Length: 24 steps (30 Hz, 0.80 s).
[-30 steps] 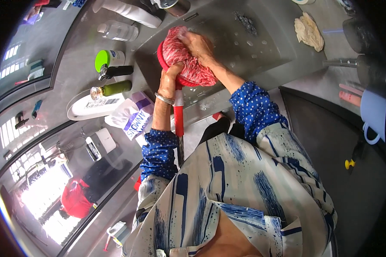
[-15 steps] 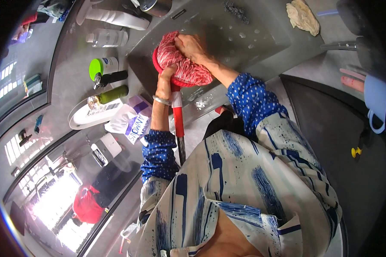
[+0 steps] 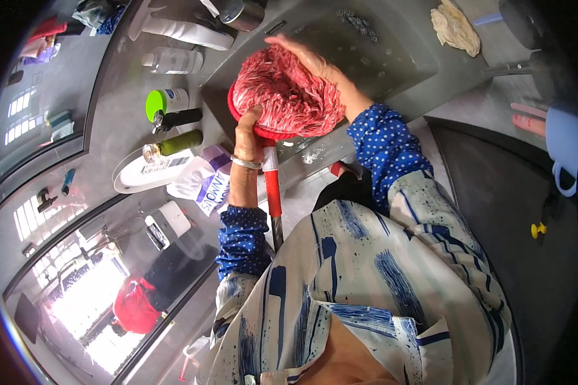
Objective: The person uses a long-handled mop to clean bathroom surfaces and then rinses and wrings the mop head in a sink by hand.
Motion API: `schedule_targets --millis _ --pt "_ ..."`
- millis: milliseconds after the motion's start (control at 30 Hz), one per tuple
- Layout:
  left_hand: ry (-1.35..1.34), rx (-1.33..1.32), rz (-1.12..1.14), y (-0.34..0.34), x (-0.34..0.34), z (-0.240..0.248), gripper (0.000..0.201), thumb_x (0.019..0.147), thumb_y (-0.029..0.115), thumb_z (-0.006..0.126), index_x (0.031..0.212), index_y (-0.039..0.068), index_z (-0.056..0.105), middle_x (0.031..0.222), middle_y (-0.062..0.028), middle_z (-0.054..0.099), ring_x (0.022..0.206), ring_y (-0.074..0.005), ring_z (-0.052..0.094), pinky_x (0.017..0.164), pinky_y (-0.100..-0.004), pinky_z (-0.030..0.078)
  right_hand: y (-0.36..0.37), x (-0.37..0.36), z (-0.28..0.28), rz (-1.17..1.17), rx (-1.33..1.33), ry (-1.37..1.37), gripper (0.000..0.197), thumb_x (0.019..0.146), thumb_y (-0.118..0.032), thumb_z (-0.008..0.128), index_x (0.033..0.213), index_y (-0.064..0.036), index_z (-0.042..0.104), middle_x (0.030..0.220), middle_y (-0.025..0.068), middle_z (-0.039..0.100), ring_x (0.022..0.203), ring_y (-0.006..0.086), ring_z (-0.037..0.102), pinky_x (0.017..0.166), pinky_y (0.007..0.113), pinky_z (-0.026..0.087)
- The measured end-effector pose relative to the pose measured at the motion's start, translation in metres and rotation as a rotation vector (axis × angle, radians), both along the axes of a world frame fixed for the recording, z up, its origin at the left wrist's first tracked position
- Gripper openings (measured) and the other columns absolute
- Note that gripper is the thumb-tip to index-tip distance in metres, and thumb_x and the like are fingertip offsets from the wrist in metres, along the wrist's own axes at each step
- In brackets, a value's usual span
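A red-and-white mop head [image 3: 289, 96] with stringy fibres and a red rim is raised over the front of a dark grey sink [image 3: 404, 83]. Its handle [image 3: 273, 186], red and white, runs down toward my body. My left hand [image 3: 247, 136] grips the rim near the handle, thumb over the top and other fingers hidden beneath. Along the far right side of the fibres lies my right hand [image 3: 320, 67], its visible fingers stretched out and resting against them. The fibres are spread in a rounded, hollowed shape.
Left of the sink stand a clear bottle [image 3: 173, 61], a green-lidded jar [image 3: 167, 102], a green bottle [image 3: 176, 142] and a white-and-purple packet [image 3: 205, 179]. A dark scrubber [image 3: 358, 24] lies in the sink; a cream cloth [image 3: 455, 29] is on the right. A blue jug [image 3: 564, 151] stands farther right.
My right hand has gone from clutching the bunched mop fibres to lying stretched along their side. The mop head has fluffed out wider. My left hand keeps its hold.
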<state>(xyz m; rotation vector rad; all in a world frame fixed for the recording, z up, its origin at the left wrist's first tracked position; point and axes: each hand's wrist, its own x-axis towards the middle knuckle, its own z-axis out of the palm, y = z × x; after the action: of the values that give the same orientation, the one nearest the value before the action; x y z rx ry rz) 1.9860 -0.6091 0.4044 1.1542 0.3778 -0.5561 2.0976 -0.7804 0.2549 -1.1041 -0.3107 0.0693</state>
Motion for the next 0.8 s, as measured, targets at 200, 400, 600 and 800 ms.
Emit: schedule_targets --millis 200,400,600,800 --pt "0.048 0.184 -0.171 0.018 0.004 -0.025 0.035 0.081 0.024 0.057 0.108 0.002 0.055 0.092 -0.0083 0.065 0.076 -0.0207 0.063 0.065 -0.0313 0.052 0.047 -0.047 0.093 -0.364 -0.898 -0.05 0.065 0.078 -0.064 0.051 0.113 -0.0098 0.058 0.113 0.0173 0.055 0.11 0.0297 0.049 0.09 0.038 0.042" --pt "-0.049 0.346 -0.105 0.007 -0.001 -0.018 0.023 0.077 0.027 0.054 0.082 0.006 0.059 0.06 -0.0027 0.055 0.044 -0.0144 0.048 0.04 -0.0266 0.035 0.051 -0.041 0.102 -0.384 -0.869 -0.092 0.045 0.084 -0.052 0.05 0.093 -0.009 0.06 0.091 0.011 0.062 0.086 0.0318 0.06 0.073 0.042 0.048" --pt "-0.003 0.229 -0.142 0.014 0.007 -0.024 0.03 0.08 0.023 0.056 0.105 0.005 0.056 0.087 -0.0048 0.065 0.07 -0.018 0.063 0.062 -0.0289 0.051 0.05 -0.039 0.1 -0.464 -0.947 -0.241 0.028 0.087 -0.033 0.05 0.08 -0.0095 0.063 0.076 0.0119 0.064 0.075 0.0351 0.062 0.062 0.044 0.05" --pt "-0.077 0.355 -0.065 0.009 0.003 -0.027 0.026 0.077 0.03 0.054 0.077 0.005 0.06 0.056 -0.0037 0.054 0.042 -0.0152 0.047 0.039 -0.0269 0.035 0.055 -0.041 0.096 -0.484 -0.865 -0.192 0.031 0.086 -0.037 0.051 0.08 -0.009 0.063 0.078 0.0139 0.064 0.076 0.0361 0.062 0.064 0.044 0.049"
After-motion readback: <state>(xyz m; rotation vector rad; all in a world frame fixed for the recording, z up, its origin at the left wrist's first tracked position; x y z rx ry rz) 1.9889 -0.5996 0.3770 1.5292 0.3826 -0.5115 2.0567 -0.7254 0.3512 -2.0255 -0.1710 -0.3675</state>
